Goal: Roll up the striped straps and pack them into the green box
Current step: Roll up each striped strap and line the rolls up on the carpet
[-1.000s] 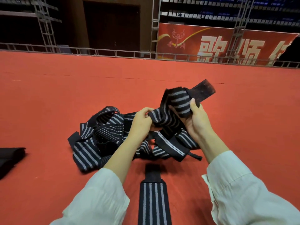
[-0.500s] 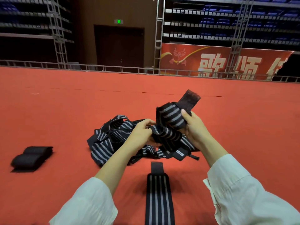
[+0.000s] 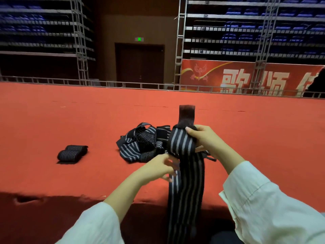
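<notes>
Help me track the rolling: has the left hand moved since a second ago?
Yes. The left hand has come down toward the person, off the heap of straps it overlapped earlier, now beside the held strap.

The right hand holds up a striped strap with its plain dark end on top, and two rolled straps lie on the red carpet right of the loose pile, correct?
Not quite: the head view shows the two rolled straps lying left of the loose pile, not right. The right hand does hold up the striped strap, plain dark end on top.
</notes>
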The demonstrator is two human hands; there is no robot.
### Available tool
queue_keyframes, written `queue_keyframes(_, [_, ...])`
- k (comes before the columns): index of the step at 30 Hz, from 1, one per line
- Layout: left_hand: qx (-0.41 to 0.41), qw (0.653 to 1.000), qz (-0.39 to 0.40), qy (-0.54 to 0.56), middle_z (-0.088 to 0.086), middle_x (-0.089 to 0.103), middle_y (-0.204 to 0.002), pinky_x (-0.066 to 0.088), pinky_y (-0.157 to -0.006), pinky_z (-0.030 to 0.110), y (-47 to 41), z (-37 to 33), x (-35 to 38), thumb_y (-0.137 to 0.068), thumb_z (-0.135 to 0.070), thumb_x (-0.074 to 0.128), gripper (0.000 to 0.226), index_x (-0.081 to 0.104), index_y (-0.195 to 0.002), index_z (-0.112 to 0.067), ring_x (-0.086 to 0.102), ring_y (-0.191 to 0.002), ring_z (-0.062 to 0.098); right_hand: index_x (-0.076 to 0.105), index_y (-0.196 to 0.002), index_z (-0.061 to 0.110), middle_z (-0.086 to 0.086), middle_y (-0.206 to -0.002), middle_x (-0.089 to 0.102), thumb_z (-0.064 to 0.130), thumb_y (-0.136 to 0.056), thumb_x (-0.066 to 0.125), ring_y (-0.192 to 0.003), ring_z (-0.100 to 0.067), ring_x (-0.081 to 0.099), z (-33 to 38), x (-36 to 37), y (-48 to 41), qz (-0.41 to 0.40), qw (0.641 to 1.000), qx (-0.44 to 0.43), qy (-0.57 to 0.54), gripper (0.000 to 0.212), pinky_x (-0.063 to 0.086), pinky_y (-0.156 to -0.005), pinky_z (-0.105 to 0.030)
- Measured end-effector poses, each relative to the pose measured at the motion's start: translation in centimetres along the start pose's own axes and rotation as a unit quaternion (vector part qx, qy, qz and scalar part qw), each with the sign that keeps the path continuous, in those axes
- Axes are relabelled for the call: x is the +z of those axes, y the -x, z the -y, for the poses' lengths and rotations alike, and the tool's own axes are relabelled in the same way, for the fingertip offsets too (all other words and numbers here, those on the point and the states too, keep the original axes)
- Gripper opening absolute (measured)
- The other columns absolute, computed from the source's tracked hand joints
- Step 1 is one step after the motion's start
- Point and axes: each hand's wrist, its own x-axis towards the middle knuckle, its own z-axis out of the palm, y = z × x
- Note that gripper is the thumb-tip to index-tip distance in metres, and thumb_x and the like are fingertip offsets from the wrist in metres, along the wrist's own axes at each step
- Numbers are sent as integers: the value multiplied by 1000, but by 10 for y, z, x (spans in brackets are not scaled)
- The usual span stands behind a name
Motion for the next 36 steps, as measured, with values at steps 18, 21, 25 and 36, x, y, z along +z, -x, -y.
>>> queue_keyframes(18, [182, 960, -207, 53, -7, 68, -89, 45, -64, 14, -24, -71, -18, -94, -37, 59, 23, 63, -110, -21, 63, -74, 0, 67, -101, 5, 1, -74, 69, 17, -98, 54, -54, -1, 63, 44, -20, 22, 58, 997, -48, 13, 17, 42, -45, -11])
queue_keyframes(21, [198, 954, -222, 46, 3, 69, -89, 50, -63, 22, -28, -83, -22, -93, -32, 63, 17, 65, -100, -17, 65, -75, 11, 66, -102, 7, 2, -76, 71, 20, -97, 57, -60, -4, 66, 45, -19, 24, 48, 997, -51, 8, 17, 50, -51, -15])
queue_keyframes(25, [193, 950, -246, 27, 1, 62, -74, 42, -49, 18, -30, -82, -22, -91, -24, 66, 15, 59, -85, -12, 54, -55, 7, 51, -107, 8, -7, -84, 61, 19, -92, 65, -48, -12, 59, 32, -12, 16, -76, 992, -93, 42, 24, 46, -44, -25])
queue_keyframes(36, [226, 951, -208, 30, -4, 66, -91, 49, -68, 17, -36, -85, -11, -95, -15, 59, 12, 66, -104, -11, 60, -76, 2, 65, -96, 6, -5, -85, 74, 1, -94, 54, -82, -19, 70, 5, -9, 8, 11, 980, -101, -170, 12, 54, -77, -33])
